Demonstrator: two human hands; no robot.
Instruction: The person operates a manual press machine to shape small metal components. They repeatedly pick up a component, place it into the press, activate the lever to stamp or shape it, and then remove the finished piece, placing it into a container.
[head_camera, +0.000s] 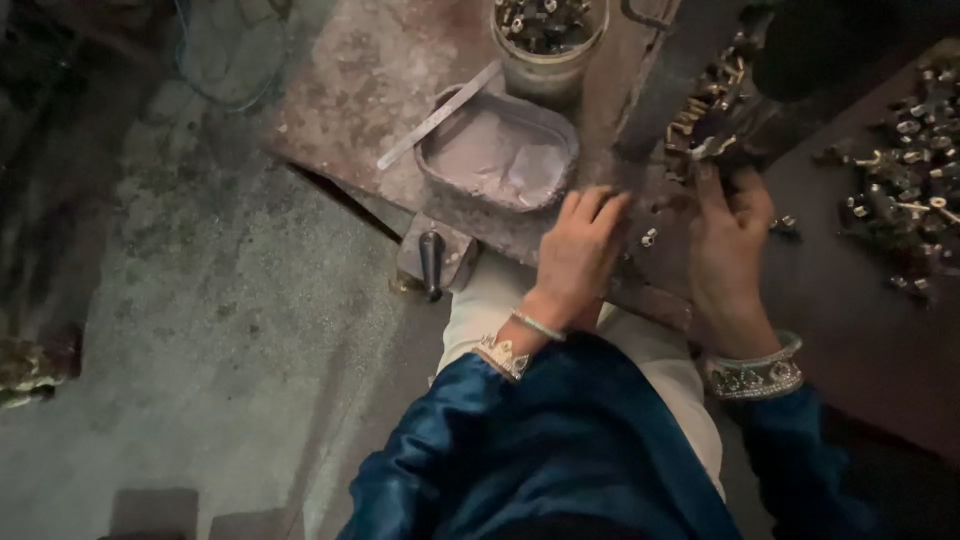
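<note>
the left hand (580, 245) lies flat on the rusty metal table (350, 100), fingers spread, holding nothing. a small metal piece (648, 238) lies just beside it. the right hand (730, 240) reaches to a heap of small brass parts (705, 125); if it grips one, i cannot tell. a tray of grey paste (500, 155) is near.
</note>
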